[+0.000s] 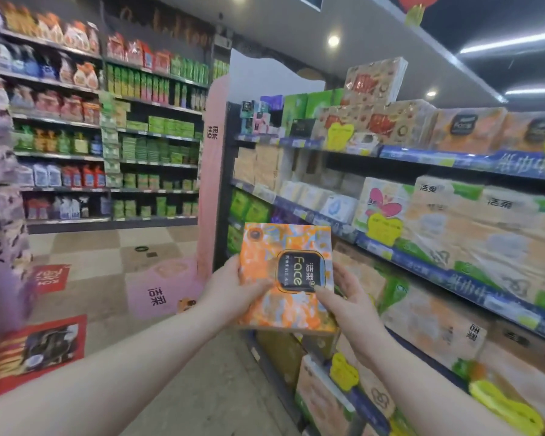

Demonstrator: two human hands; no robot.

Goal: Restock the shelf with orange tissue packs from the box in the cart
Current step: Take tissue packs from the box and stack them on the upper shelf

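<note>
Orange tissue pack [285, 278] held up in mid-air at chest height, between both hands, just in front of the shelf [428, 259] that runs along the right side of the aisle. Flat face turned toward the camera, black label reading "Face" near its middle, printed text running sideways, pack tilted slightly. Left hand [233, 287] gripping the left edge, thumb lying across the front face, remaining fingers wrapped out of sight behind. Right hand [346, 297] at the lower right edge, thumb pressed on the front beside the black label, fingers [343, 272] held loosely together along the right side and touching the pack's edge. Both forearms bare, reaching in from the bottom corners.

On the top tier of the shelf, at far right, similar orange packs [468, 129] with the same dark label, standing in a row. Lower tiers crowded with pale wrapped tissue bundles [453, 221], several carrying yellow price tags [383, 228]. Across the aisle to the left, another rack [107, 136] of green, red and blue packaged goods. Checkered floor [107, 247] below, with red and pink stickers. Slight motion blur throughout.
</note>
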